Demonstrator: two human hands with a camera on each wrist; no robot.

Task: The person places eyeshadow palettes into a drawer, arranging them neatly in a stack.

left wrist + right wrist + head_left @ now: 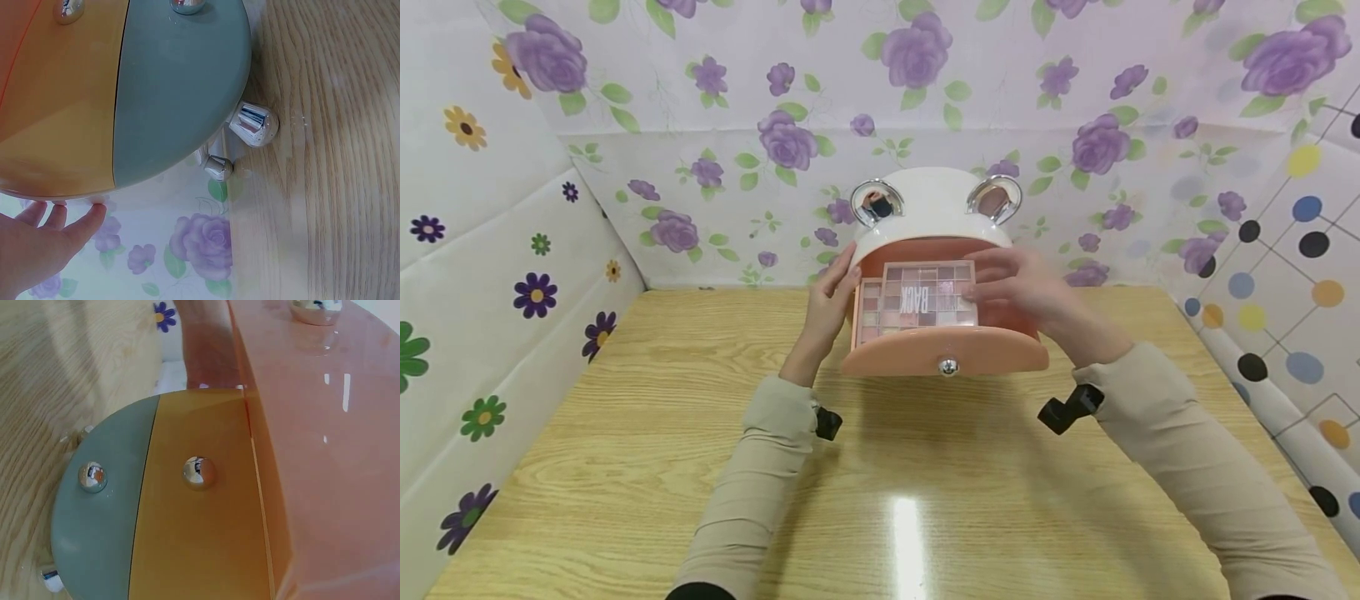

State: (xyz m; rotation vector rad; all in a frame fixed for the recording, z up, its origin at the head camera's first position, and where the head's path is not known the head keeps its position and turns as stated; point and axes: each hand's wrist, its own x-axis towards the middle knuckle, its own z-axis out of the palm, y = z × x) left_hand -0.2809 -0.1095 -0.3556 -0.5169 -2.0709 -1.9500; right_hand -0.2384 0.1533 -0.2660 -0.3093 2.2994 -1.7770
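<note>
A rounded white cabinet (925, 200) with chrome ear-like loops stands at the back of the table. Its pink top drawer (895, 354) is pulled out. Inside lies an eyeshadow palette (869, 312), partly covered by a second eyeshadow palette (928, 293) with white lettering on its clear lid. My right hand (1026, 292) holds that upper palette by its right edge, fingers over the drawer. Against the cabinet's left side rests my left hand (829, 308); its extended fingertips (94, 215) touch the shell in the left wrist view. The right wrist view does not show my right hand.
Below the pink drawer, the yellow drawer (187, 537) and grey-green drawer (94, 537) are closed, each with a chrome knob. Short chrome feet (255, 125) lift the cabinet off the wooden table (625, 467). A flowered covering (715, 167) hangs close behind.
</note>
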